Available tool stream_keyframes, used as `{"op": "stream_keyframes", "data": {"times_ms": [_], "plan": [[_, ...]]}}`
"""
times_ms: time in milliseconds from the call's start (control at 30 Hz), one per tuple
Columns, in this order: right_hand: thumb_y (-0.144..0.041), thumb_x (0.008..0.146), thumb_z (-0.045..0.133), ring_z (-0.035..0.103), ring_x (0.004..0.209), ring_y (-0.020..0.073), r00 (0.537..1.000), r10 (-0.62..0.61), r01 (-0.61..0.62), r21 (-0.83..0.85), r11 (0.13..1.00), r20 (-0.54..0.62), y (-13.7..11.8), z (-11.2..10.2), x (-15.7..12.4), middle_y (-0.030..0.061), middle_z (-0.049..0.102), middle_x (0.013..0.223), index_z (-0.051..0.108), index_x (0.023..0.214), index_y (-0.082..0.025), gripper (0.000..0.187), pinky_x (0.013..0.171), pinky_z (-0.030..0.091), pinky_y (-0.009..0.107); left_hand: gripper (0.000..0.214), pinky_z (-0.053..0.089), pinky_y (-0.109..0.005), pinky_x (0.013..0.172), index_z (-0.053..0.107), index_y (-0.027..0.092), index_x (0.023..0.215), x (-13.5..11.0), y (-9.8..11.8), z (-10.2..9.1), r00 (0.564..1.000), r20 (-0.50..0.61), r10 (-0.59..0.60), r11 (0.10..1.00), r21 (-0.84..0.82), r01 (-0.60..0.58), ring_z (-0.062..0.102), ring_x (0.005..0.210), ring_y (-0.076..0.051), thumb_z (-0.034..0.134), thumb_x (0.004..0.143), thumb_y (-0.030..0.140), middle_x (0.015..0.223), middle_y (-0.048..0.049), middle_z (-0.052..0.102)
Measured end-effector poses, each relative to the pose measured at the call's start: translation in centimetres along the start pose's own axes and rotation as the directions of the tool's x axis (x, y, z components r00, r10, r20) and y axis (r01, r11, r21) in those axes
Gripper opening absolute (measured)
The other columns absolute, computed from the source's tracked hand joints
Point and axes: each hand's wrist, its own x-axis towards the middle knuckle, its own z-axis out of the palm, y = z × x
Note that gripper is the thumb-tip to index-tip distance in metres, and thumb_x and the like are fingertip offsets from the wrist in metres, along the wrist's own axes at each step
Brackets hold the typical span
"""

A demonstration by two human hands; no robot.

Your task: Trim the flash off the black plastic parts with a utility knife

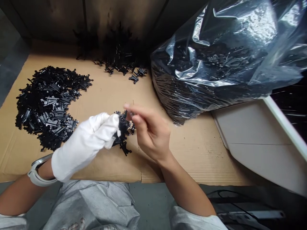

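Note:
My left hand (93, 135), in a white glove, is closed with its fingertips pinched together; whatever lies between them is hidden. My right hand (152, 131) is bare and slightly blurred. Its thumb and index finger pinch together around something small that I cannot make out. Under and between both hands lies a small heap of black plastic clips (123, 127), partly covered by the fingers. To the left, a large pile of the same black plastic parts (51, 105) spreads over the cardboard sheet (103, 92).
A big clear bag (216, 70) full of black parts fills the back right. More loose black parts (122, 60) lie along the dark back wall. An open carton flap (259, 137) juts in at the right. The cardboard's front edge runs close to my body.

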Motion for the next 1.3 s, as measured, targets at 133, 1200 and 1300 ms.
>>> {"op": "stream_keyframes", "data": {"times_ms": [133,1200,1300], "plan": [[-0.033,0.102,0.045,0.058,0.064,0.0109,0.971,0.212,-0.212,0.015,0.977,-0.11,0.6,-0.4,0.5,-0.0024,0.06,0.074,0.061,0.121,-0.027,0.026,0.061,0.049,0.026,0.026,0.04,-0.023,0.052,0.042,0.023,0.064,0.4,-0.2,0.2,0.997,0.049,-0.067,0.998,0.007,0.067,0.04,0.049,-0.01,0.043,0.09,0.024,0.057,0.0052,0.044],[-0.01,0.081,0.054,0.062,0.084,0.0205,0.796,0.15,0.126,-0.404,0.906,0.586,4.9,11.9,10.5,0.0099,0.071,0.098,0.068,0.095,-0.015,0.021,0.068,0.039,0.028,0.048,0.025,-0.033,0.052,0.065,0.018,0.063,1.2,-4.5,1.5,0.722,0.264,0.64,0.496,0.576,-0.65,0.051,0.051,-0.016,0.04,0.098,0.04,0.054,-0.0068,0.061],[-0.009,0.081,0.053,0.063,0.08,0.0183,0.872,0.082,0.115,-0.366,0.924,0.483,5.3,10.3,10.1,0.0081,0.073,0.089,0.068,0.091,-0.015,0.019,0.071,0.044,0.028,0.038,0.034,-0.032,0.056,0.064,0.02,0.066,1.1,-4.2,0.9,0.838,0.074,0.541,0.742,0.426,-0.517,0.053,0.057,-0.016,0.046,0.095,0.037,0.059,-0.0055,0.061]]}}
